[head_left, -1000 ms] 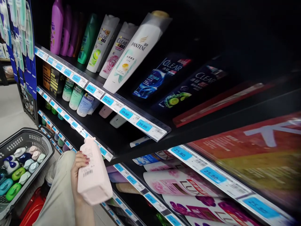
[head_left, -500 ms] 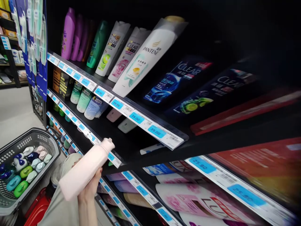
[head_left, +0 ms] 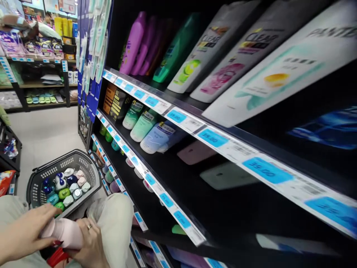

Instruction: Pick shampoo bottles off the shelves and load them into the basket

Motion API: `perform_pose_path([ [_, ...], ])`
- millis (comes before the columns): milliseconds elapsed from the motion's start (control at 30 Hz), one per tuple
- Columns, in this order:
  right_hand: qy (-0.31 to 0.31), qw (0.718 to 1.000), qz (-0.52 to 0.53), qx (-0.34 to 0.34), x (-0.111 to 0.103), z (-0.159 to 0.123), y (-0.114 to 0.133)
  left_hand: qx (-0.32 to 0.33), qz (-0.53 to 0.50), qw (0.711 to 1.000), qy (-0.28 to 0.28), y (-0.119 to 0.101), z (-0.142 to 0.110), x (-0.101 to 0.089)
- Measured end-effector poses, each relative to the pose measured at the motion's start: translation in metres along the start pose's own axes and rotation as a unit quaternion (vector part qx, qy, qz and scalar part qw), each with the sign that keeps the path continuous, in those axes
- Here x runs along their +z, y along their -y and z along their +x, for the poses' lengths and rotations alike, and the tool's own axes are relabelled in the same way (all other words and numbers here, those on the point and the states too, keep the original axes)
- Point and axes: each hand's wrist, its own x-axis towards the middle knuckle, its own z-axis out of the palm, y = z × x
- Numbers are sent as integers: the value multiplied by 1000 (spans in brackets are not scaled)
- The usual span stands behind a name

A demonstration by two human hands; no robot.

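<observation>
A pale pink bottle [head_left: 65, 233] lies tilted low at the bottom left, in front of my lap. My right hand [head_left: 89, 243], with a ring on one finger, grips its lower end from below. My left hand [head_left: 26, 230] comes in from the left and rests its fingers over the bottle's upper end. Just behind the hands stands a dark grey shopping basket [head_left: 60, 157] holding several small bottles with coloured caps [head_left: 65, 184]. My bent knee in light trousers [head_left: 117, 219] is right of the bottle.
Black shelves [head_left: 178, 167] with blue price tags run along the right, holding shampoo bottles [head_left: 192, 56] and tubes [head_left: 145, 124]. Something red [head_left: 57, 256] lies below the hands. Open floor [head_left: 41, 134] stretches left toward more shelves at the back.
The pink bottle came down from shelf height to my lap. My left hand has come into view and taken hold of it too. The view has turned left and closer to the shelves.
</observation>
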Motion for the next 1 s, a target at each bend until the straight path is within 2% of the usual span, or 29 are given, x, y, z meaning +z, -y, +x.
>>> perform_pose_path([
  [100, -1, 1000, 26, 14, 19, -3, -3, -32, 49, 998, 33, -21, 7, 6],
  [167, 13, 998, 37, 43, 22, 3, -10, -42, 62, 997, 22, -22, 18, 12],
  [233, 56, 994, 45, 78, 18, 12, -22, -29, 80, 996, 0, -19, 35, 16],
  [333, 93, 986, 12, 137, 5, 21, -53, 5, 128, 991, -35, -14, 74, 16],
  [433, 56, 963, -142, 221, -9, 13, -96, -28, 180, 980, -83, -6, 127, 8],
  [500, 22, 930, -258, 260, -14, -1, -123, -65, 197, 972, -111, 5, 167, 1],
  [567, 12, 907, -330, 261, -13, -13, -139, -97, 202, 966, -126, 20, 208, -3],
  [667, 21, 893, -372, 251, -9, -22, -145, -143, 204, 959, -135, 46, 267, -2],
  [767, 25, 884, -392, 254, -6, -21, -143, -189, 197, 953, -133, 72, 317, 8],
  [867, 31, 869, -419, 260, -6, -17, -142, -233, 185, 946, -130, 94, 354, 24],
  [1000, 26, 847, -462, 261, -6, -14, -145, -270, 166, 940, -128, 117, 384, 50],
])
